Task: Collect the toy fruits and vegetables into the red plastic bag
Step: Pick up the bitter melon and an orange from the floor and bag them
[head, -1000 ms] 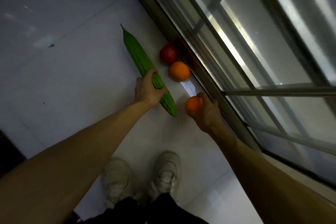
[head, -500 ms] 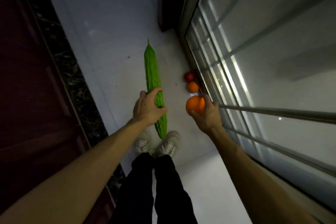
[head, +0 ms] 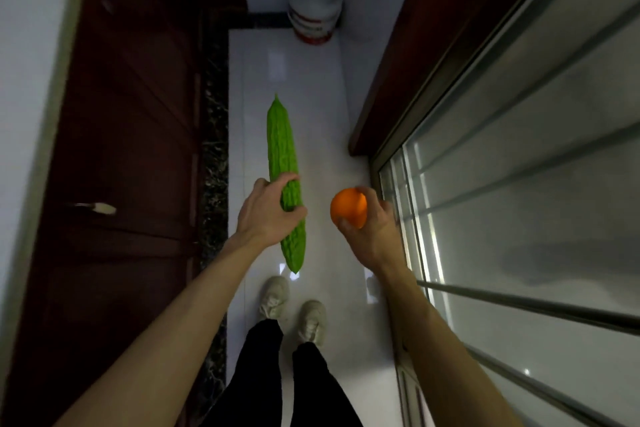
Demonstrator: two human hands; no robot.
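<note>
My left hand (head: 266, 215) grips a long green toy bitter gourd (head: 282, 149) near its lower third, and the gourd points away from me above the white floor. My right hand (head: 372, 236) holds a toy orange (head: 346, 206) at about the same height, a little to the right of the gourd. The red plastic bag is out of sight, as are any other toy fruits.
I stand in a narrow white-tiled corridor (head: 311, 97). A dark red wooden door and cabinet (head: 138, 149) run along the left, and a sliding glass window with metal rails (head: 502, 184) along the right. A white bucket (head: 313, 21) sits at the far end. My shoes (head: 294, 308) are below.
I have stood up from the floor with the gourd and the orange lifted in my hands. The view swung forward, and the red and orange fruits by the window have left the picture.
</note>
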